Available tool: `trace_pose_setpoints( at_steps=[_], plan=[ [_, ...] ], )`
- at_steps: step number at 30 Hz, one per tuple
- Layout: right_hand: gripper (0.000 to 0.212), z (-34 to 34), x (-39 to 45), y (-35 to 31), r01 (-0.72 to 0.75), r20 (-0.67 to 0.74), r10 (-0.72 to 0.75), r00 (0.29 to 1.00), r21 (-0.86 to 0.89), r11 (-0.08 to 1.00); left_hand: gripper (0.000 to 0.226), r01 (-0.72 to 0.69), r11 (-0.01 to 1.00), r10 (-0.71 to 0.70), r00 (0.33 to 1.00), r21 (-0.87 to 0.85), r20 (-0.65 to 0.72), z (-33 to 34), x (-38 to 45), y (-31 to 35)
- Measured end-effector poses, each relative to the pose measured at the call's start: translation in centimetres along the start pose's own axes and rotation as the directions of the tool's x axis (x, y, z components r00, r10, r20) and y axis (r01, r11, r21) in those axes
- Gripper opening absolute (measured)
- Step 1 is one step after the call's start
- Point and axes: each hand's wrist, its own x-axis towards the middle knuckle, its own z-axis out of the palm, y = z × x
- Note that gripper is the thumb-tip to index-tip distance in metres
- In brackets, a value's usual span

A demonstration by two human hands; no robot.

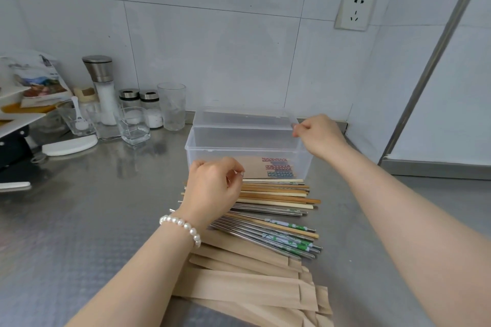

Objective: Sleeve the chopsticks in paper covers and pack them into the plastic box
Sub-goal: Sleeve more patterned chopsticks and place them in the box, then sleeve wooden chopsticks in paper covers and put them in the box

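Note:
A clear plastic box (240, 146) stands open on the steel counter, its lid (239, 117) tilted back toward the wall. My right hand (320, 137) pinches the lid's right corner. Through the front wall I see sleeved chopsticks (276, 167) with patterned ends lying inside. In front of the box is a pile of loose wooden chopsticks (281, 198) and steel chopsticks (265, 233). My left hand (212, 184) hovers over the pile's left end with fingers loosely curled and nothing in it. Brown paper covers (239, 287) lie stacked nearest to me.
Glasses, spice jars and a tall salt grinder (102, 87) crowd the back left, beside a white rack (16, 114) and a white board (70, 145). The tiled wall with a socket (356, 9) is behind the box. A steel post (435, 61) rises at right.

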Motion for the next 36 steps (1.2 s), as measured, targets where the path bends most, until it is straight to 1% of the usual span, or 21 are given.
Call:
trace_pose_setpoints(
  at_steps=[2,4,6,8,9,11,13,15,17,19,20,22,24,27,30,33,36],
  plan=[
    [0.029,-0.5,-1.6,0.2,0.058,-0.039,-0.055,0.998,0.092,0.994,0.018,-0.017,1.000,0.019,0.994,-0.021,0.108,0.0,-0.1,0.0],
    [0.022,-0.5,-3.6,0.8,0.115,-0.007,-0.115,0.993,0.172,0.978,0.016,-0.032,0.999,0.037,0.967,-0.026,0.252,0.2,-0.3,0.4],
    [0.014,-0.1,-5.5,1.4,0.156,0.088,-0.182,0.979,0.243,0.957,0.012,-0.037,0.999,0.040,0.927,-0.015,0.372,0.4,-0.5,0.9],
    [0.008,0.6,-6.7,2.2,0.164,0.193,-0.228,0.954,0.297,0.941,0.012,-0.013,1.000,0.024,0.894,-0.027,0.447,0.6,-0.6,1.6],
    [0.009,0.9,-7.2,2.7,0.155,0.232,-0.237,0.943,0.322,0.934,0.013,0.008,0.999,0.015,0.881,-0.046,0.472,0.6,-0.7,1.8],
    [0.019,1.1,-7.8,3.6,0.125,0.281,-0.241,0.929,0.372,0.920,0.015,0.061,0.993,0.002,0.855,-0.105,0.518,0.7,-0.8,2.3],
    [0.019,0.8,-8.1,4.3,0.108,0.331,-0.246,0.911,0.386,0.916,0.016,0.108,0.978,0.012,0.824,-0.178,0.567,0.2,-0.8,2.9],
    [0.016,0.3,-8.3,4.9,0.111,0.382,-0.265,0.885,0.379,0.919,0.020,0.148,0.961,0.042,0.755,-0.232,0.655,-0.5,-0.8,3.4],
    [0.014,-0.1,-8.5,5.4,0.114,0.414,-0.271,0.869,0.365,0.924,0.032,0.150,0.960,0.085,0.653,-0.238,0.753,-1.2,-0.9,3.8],
    [0.014,-0.2,-8.6,5.7,0.112,0.446,-0.258,0.857,0.326,0.939,0.044,0.146,0.966,0.098,0.553,-0.212,0.827,-1.6,-1.0,4.1],
    [0.015,-0.3,-8.5,5.9,0.112,0.456,-0.247,0.855,0.304,0.946,0.047,0.140,0.972,0.093,0.516,-0.191,0.852,-1.7,-1.0,4.2],
    [0.018,-0.3,-8.3,6.2,0.107,0.451,-0.212,0.867,0.248,0.963,0.048,0.095,0.989,0.058,0.477,-0.117,0.877,-1.5,-1.2,4.4],
    [0.020,-0.5,-7.9,6.6,0.097,0.417,-0.157,0.895,0.163,0.982,0.048,0.035,0.999,0.018,0.466,-0.039,0.885,-1.3,-1.4,4.5],
    [0.021,-0.8,-7.7,7.0,0.080,0.381,-0.108,0.918,0.089,0.993,0.047,-0.015,1.000,-0.008,0.478,0.017,0.878,-0.9,-1.5,4.5],
    [0.023,-0.6,-7.6,7.1,0.073,0.369,-0.097,0.924,0.079,0.994,0.043,-0.027,0.999,-0.019,0.526,0.039,0.850,-0.2,-1.5,4.1],
    [0.021,-0.3,-7.6,7.1,0.062,0.347,-0.098,0.933,0.114,0.992,0.039,0.013,1.000,-0.020,0.594,0.015,0.805,0.4,-1.5,3.6],
    [0.023,0.1,-7.7,7.1,0.069,0.340,-0.117,0.933,0.150,0.986,0.037,0.043,0.999,-0.013,0.636,-0.019,0.772,0.7,-1.5,3.1]
  ],
)
